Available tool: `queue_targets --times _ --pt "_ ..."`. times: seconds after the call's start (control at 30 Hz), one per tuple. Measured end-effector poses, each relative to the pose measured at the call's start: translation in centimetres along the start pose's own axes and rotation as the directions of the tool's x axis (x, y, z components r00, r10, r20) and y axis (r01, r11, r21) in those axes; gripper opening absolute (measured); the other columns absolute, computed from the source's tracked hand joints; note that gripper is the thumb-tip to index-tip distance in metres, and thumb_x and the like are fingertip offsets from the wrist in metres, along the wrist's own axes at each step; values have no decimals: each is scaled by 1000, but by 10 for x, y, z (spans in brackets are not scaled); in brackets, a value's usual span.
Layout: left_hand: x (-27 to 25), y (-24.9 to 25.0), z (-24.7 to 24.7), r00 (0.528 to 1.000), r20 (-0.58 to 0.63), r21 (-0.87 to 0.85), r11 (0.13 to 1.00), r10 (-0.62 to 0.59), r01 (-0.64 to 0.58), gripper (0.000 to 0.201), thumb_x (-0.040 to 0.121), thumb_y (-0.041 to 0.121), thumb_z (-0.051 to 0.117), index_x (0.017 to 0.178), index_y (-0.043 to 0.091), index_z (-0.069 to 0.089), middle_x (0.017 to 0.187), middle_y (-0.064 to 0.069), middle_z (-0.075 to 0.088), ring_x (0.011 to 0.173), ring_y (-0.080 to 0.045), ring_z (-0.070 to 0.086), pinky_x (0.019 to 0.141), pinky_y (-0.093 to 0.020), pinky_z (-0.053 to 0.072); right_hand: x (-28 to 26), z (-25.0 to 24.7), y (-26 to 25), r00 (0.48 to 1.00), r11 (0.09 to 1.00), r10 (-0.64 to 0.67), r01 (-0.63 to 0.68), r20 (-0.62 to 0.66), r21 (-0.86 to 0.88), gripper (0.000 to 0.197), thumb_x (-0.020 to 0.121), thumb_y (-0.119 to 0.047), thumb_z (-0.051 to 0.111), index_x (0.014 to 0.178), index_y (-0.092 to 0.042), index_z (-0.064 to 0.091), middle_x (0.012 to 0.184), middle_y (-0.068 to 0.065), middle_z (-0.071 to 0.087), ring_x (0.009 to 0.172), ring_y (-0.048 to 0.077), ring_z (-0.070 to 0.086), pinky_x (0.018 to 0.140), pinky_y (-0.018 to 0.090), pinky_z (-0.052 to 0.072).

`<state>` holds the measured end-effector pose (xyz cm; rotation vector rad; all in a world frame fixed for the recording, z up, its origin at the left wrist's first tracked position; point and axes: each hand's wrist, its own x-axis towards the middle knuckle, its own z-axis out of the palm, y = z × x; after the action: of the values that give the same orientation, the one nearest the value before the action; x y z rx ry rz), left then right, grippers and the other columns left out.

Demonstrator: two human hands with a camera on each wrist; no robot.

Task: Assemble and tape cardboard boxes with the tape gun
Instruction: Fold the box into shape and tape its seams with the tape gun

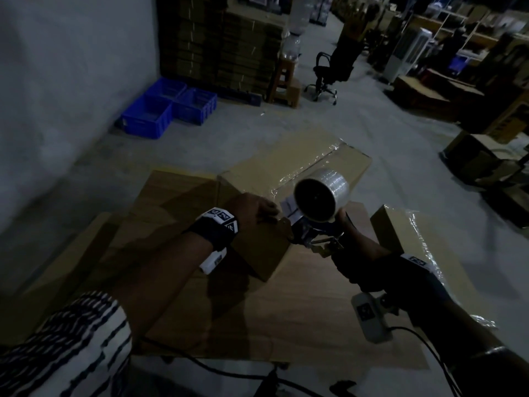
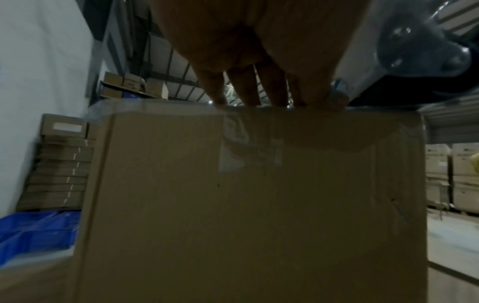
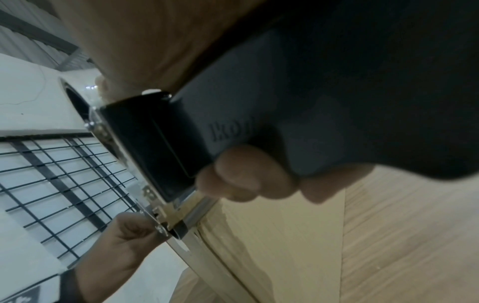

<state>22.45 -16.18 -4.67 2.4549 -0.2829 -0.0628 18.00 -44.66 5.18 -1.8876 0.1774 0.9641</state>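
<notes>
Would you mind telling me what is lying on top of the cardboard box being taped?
On the cardboard box, clear tape runs along the top seam. The left hand presses on its near edge, beside the tape gun gripped by the right hand. The seam beneath the hand is hidden.

Dim, underexposed light throughout; the head view smears with motion blur and bends at its edges. Glare streaks the clear tape (image 1: 306, 170) on the cardboard. Both wrist views are soft, with nearby skin out of focus
</notes>
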Motion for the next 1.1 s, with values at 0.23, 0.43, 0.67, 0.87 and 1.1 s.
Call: queue_targets --times 0.23,0.43,0.67,0.87,1.1 --pt "3 -12 -1 998 41 20 998 -54 53 34 96 21 57 130 22 62 142 -1 52 132 -17 46 114 -31 30 -1 4 -3 1000 1000 -14 14 26 7 93 72 -97 31 81 -11 68 55 2 26 53 16 11 58 35 8" --pt "3 -16 -3 1000 22 -29 999 -17 18 38 92 17 65 129 22 62 144 -6 50 135 -22 42 117 -38 27 -11 11 -7 998 998 -63 62 23 19 80 81 -89 24 55 -30 72 52 0 27 43 11 18 47 25 15" --pt "4 -14 -13 997 -34 158 986 62 -56 32 95 22 60 125 33 64 141 1 53 131 -23 48 113 -32 32 -16 2 22 990 988 -137 138 -21 64 69 84 -84 33 52 -35 70 52 1 33 39 11 26 42 21 24" --pt "5 -7 -16 996 -66 148 988 54 -43 31 91 20 65 120 31 68 134 2 59 126 -18 53 108 -23 32 -1 6 38 978 979 -191 196 -82 59 79 78 -91 38 94 -22 71 53 4 40 39 15 31 44 23 28" --pt "-3 20 -3 992 -32 88 989 119 -116 39 84 22 73 123 20 67 126 1 65 115 -16 61 102 -29 46 10 9 52 959 968 -241 249 -149 36 106 70 -96 42 117 -4 65 54 5 43 39 15 34 43 23 29"
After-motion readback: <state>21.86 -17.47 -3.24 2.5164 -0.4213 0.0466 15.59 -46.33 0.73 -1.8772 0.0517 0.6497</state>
